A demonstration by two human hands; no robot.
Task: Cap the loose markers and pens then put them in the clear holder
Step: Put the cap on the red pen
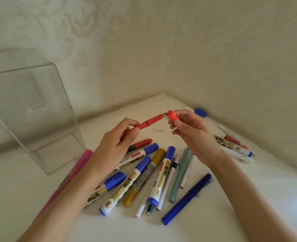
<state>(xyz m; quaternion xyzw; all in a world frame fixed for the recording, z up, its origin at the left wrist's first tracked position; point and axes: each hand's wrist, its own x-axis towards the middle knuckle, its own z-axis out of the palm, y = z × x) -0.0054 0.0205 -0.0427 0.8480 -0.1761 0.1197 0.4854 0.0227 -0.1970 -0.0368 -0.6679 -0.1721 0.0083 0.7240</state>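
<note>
My left hand (116,145) grips a red pen (149,121) by its barrel, tip pointing right and up. My right hand (191,131) pinches the red cap (172,115) just off the pen's tip, the cap's mouth facing the nib. The two are almost touching, held above the white tabletop. The clear holder (36,117) stands upright at the left with nothing inside. A heap of several markers and pens (151,173) lies below my hands, among them blue-capped ones, a gold one and a dark blue pen (187,198).
A pink marker (71,175) lies left of the heap beside the holder. More pens (235,145) lie at the right along the wall. A blue-capped marker (200,112) sits in the corner. A small white cap (159,129) lies under the red pen.
</note>
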